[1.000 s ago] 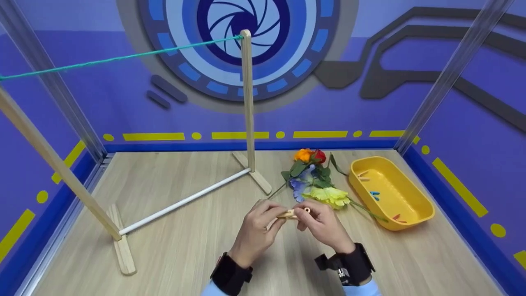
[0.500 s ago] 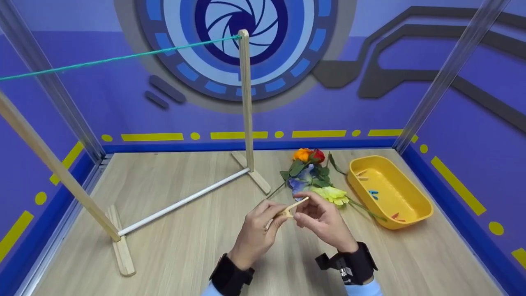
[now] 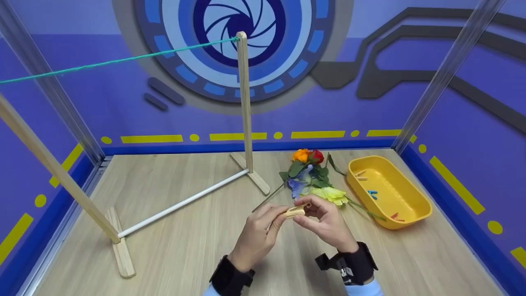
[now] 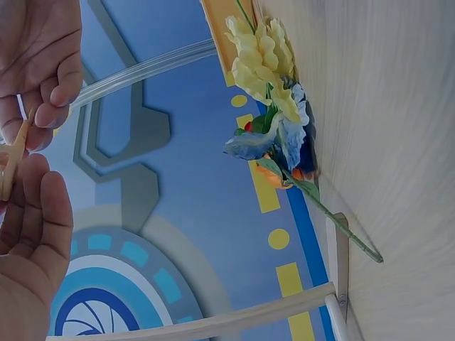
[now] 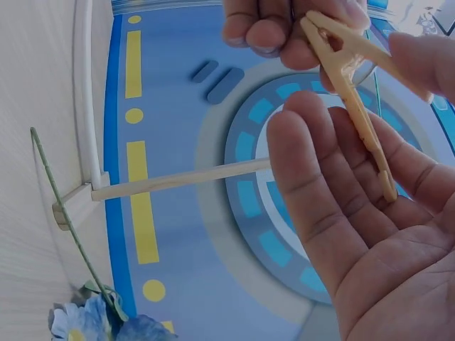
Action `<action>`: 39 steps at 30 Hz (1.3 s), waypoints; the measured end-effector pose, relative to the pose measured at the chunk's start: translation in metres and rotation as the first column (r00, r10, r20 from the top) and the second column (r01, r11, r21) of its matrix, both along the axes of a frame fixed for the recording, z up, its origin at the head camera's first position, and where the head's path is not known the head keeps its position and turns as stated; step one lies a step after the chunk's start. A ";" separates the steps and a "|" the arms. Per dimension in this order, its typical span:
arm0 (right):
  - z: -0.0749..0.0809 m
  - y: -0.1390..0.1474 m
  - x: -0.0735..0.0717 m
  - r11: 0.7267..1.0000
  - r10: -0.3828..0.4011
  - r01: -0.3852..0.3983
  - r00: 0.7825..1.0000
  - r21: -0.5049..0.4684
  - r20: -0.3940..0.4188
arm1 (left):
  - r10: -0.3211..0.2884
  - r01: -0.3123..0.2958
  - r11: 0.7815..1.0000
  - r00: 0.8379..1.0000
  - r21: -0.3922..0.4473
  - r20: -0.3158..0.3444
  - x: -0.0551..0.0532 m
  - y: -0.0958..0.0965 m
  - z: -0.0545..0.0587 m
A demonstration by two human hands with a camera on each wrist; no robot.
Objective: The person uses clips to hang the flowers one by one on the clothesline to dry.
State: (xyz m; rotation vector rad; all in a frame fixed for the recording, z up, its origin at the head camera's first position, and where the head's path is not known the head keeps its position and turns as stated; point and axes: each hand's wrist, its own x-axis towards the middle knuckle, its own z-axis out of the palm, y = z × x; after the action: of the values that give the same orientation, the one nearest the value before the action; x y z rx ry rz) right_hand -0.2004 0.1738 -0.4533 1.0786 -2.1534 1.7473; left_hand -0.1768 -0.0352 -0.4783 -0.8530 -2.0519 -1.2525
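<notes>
A pale yellow clothespin (image 3: 294,212) is between the two hands above the near middle of the table. My left hand (image 3: 259,227) pinches one end of it between thumb and fingers. My right hand (image 3: 324,222) is close beside the other end, with thumb and fingers apart. In the right wrist view, the clothespin (image 5: 348,74) shows its two legs spread in a V. One long leg with a hooked tip lies along the fairly straight fingers (image 5: 309,135) of the right hand. The left wrist view catches just part of the clothespin (image 4: 13,158) at its edge.
Artificial flowers (image 3: 306,179) lie beyond the hands. On the right stands a yellow bin (image 3: 411,185) holding several small clothespins (image 3: 372,193). A wooden stand (image 3: 245,107) with a white bar (image 3: 185,202) and a green string (image 3: 123,59) rises on the left.
The right fingers let go of the clothespin, parted, then came near its far end again. The clothespin has turned in the left hand, which keeps its grip.
</notes>
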 end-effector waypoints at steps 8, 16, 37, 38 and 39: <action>-0.001 0.000 0.000 0.999 -0.026 0.026 0.999 -0.024 -0.027 | 0.007 -0.007 1.000 1.000 -0.009 -0.010 0.001 0.000 0.000; 0.002 0.000 0.000 0.997 0.038 -0.040 0.999 -0.061 -0.036 | -0.004 0.003 1.000 0.998 0.029 0.055 0.001 0.001 0.000; 0.005 0.003 0.003 0.994 0.097 -0.098 0.994 -0.041 -0.048 | -0.188 0.138 0.976 0.929 0.171 0.319 0.003 0.002 0.005; 0.005 0.003 0.003 0.995 0.092 -0.094 0.995 -0.045 -0.046 | -0.186 0.138 0.976 0.929 0.166 0.321 0.003 0.002 0.005; 0.005 0.003 0.002 0.994 0.092 -0.094 0.994 -0.050 -0.051 | -0.184 0.138 0.977 0.928 0.160 0.324 0.003 0.002 0.005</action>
State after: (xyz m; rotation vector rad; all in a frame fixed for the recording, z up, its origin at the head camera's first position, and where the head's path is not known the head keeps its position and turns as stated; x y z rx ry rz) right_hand -0.1980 0.1766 -0.4482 1.2134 -2.0478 1.7863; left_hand -0.1733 -0.0328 -0.4730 -0.8002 -2.1584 -1.7102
